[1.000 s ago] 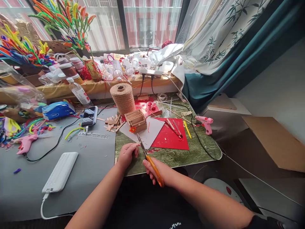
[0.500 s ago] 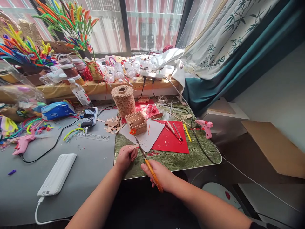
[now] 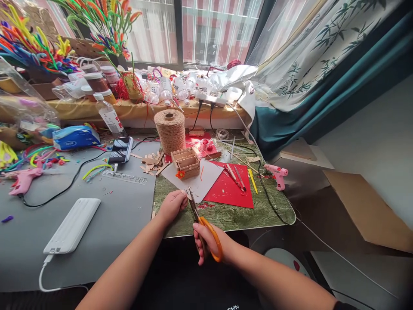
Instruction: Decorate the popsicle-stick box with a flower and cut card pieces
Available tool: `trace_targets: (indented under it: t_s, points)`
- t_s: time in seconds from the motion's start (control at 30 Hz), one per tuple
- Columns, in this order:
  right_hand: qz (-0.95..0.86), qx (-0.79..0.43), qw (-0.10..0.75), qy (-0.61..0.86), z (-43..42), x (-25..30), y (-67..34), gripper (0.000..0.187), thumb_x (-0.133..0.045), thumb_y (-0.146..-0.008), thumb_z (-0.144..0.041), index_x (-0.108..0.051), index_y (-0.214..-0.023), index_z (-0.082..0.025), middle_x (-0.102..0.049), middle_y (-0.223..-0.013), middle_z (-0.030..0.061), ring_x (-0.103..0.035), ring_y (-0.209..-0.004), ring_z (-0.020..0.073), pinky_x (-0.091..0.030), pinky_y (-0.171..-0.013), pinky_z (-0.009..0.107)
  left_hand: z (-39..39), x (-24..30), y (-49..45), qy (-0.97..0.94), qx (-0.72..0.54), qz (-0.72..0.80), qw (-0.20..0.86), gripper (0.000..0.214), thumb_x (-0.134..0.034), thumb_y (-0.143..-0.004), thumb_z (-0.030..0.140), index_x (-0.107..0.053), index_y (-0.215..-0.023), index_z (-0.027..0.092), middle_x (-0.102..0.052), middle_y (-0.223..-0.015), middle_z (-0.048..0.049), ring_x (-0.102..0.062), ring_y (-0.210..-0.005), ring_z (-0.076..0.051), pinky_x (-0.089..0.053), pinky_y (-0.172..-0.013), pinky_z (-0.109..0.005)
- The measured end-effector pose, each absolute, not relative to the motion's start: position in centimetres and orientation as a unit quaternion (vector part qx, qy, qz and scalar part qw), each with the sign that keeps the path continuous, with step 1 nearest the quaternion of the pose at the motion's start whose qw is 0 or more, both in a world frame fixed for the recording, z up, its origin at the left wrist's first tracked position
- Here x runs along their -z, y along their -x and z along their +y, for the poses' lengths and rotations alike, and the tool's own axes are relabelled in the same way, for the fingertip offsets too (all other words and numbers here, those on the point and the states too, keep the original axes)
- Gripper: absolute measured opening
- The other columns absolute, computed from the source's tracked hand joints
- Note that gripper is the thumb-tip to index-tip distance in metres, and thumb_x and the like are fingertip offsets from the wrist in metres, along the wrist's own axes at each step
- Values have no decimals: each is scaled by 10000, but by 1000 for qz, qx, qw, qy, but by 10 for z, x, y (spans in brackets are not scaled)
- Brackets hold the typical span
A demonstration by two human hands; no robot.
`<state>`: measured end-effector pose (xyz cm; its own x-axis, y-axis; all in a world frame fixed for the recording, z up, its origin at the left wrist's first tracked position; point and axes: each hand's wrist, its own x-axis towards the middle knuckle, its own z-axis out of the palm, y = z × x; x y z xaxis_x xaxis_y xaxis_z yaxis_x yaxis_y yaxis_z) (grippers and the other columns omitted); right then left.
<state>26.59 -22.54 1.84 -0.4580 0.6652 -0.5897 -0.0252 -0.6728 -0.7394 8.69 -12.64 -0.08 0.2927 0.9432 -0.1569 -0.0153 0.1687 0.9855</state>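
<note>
My right hand is closed round the orange handles of a pair of scissors, whose blades point up and away toward my left hand. My left hand is pinched on a small thin wooden stick piece, right beside the blade tips, over the green mat. Just beyond lie a white sheet, a red sheet and a small wooden box with an orange flower at its front.
A jute twine spool stands behind the box, with wood scraps beside it. A phone, a white power bank and a pink glue gun lie on the grey desk; another glue gun sits right. Bottles and pipe-cleaner flowers crowd the sill.
The scissors have swung more upright and their blades have come closer to my left hand's fingertips. Both hands have stayed near the mat's front edge while the view shifted slightly.
</note>
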Motion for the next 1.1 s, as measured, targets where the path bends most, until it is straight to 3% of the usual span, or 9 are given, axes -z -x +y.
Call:
trace_targets:
  t_s: [0.47, 0.57, 0.67, 0.77, 0.9, 1.1]
  points:
    - [-303, -771, 266, 493, -236, -9, -242, 399, -567, -894, -553, -437, -722, -217, -434, -560, -67, -468, -427, 101, -487, -353, 244, -125, -5, -92, -515, -340, 505, 603, 376, -491, -883, 392, -449, -557, 210, -451, -484, 17, -361, -483, -114, -290, -520, -261]
    - [-254, -788, 281, 485, -232, -14, -234, 331, -571, -869, -465, -453, -697, -208, -447, -547, -61, -474, -430, 103, -529, -392, 275, -118, -9, -95, -508, -323, 535, 593, 346, -476, -853, 369, -418, -547, 217, -418, -471, 28, -316, -460, -106, -249, -492, -257]
    - [-217, -808, 271, 476, -225, -14, -234, 267, -589, -835, -416, -514, -725, -185, -551, -598, -21, -548, -498, 117, -604, -511, 332, -113, -13, -95, -500, -306, 558, 588, 307, -485, -807, 341, -401, -538, 218, -400, -476, 34, -298, -448, -100, -213, -474, -253]
    - [-241, -807, 248, 479, -221, -7, -238, 276, -593, -812, -424, -562, -720, -166, -603, -601, 21, -571, -506, 129, -572, -506, 293, -110, -15, -94, -500, -281, 571, 587, 288, -504, -771, 319, -412, -520, 213, -410, -472, 30, -310, -442, -101, -205, -468, -254]
    - [-248, -797, 246, 492, -221, 4, -238, 313, -567, -788, -477, -555, -702, -177, -577, -541, 6, -542, -422, 135, -537, -455, 298, -109, -18, -97, -509, -255, 586, 576, 278, -524, -760, 307, -453, -510, 208, -437, -461, 19, -340, -445, -113, -220, -471, -264]
    - [-243, -788, 265, 500, -223, 5, -231, 208, -536, -698, -398, -519, -663, -193, -551, -508, -1, -494, -391, 128, -491, -422, 281, -107, -16, -99, -522, -241, 598, 559, 308, -512, -780, 316, -432, -502, 211, -426, -458, 20, -347, -452, -117, -237, -490, -270]
